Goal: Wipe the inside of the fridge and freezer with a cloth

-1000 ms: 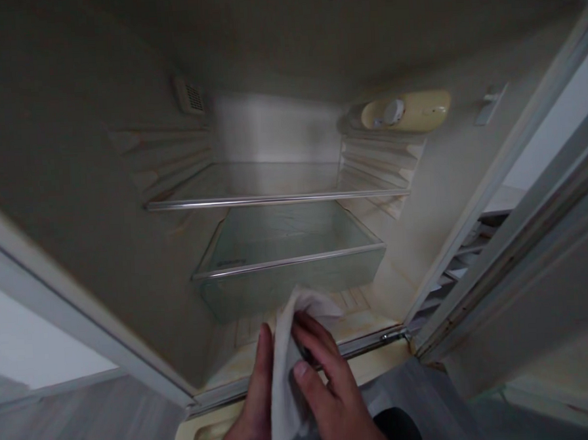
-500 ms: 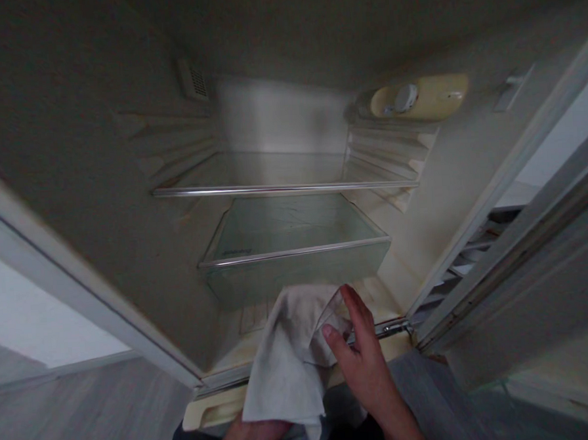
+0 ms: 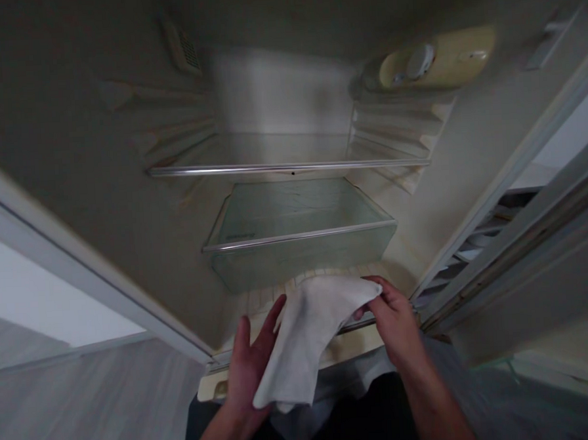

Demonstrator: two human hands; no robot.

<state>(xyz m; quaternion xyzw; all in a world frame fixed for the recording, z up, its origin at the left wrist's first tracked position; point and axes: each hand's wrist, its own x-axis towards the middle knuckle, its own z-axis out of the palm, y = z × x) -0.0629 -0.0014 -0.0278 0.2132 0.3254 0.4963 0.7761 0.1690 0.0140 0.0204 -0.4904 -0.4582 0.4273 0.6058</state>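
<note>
A pale grey-white cloth (image 3: 312, 334) hangs in front of the open fridge, stretched between my two hands. One upper corner of it is pinched between the thumb and fingers of my right hand (image 3: 390, 307). My left hand (image 3: 255, 360) lies along the cloth's left side, palm turned up and fingers spread, touching its edge. Just behind the cloth is the ribbed floor of the fridge (image 3: 370, 268). Above that floor sits a clear drawer (image 3: 306, 255) under its glass cover.
A glass shelf (image 3: 291, 166) with a metal front edge spans the fridge higher up. A yellowed lamp and dial housing (image 3: 443, 58) is fixed to the right wall. The fridge door (image 3: 533, 260) stands open at the right. Grey wood-look flooring (image 3: 87, 401) lies at the left.
My left hand has come up from beneath the cloth to its left side, fingers spread. My right hand has moved right, drawing the cloth's corner out. The view has tilted down slightly.
</note>
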